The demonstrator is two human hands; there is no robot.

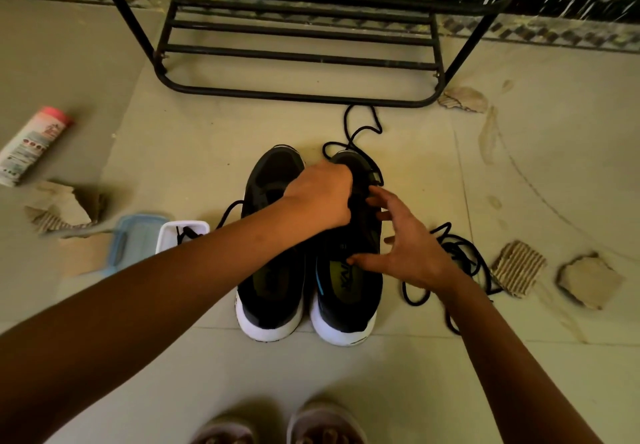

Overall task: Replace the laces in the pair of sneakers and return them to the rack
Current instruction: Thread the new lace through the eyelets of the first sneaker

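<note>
The sneakers (308, 243) are standing on the floor before the rack (298, 59). The left hand (320, 196) is pinching limp lace (363, 132) over the right-side shoe; the right hand (405, 246) is hovering spread. Grip near the stiff tip.

A white tube with a pink cap (33, 142) lies on the tiled floor (346, 374) at far left, pointing up and to the right. Below it sit torn cardboard scraps (62, 208), and just beside them a translucent blue container lid (133, 244) rests against a small white tub (181, 232). More corrugated cardboard pieces lie at right: a ribbed one (517, 267) and a flat one (588, 281) near each other, another (464, 99) farther up. At the bottom edge are two pale slippers (277, 424) with toes showing.
</note>
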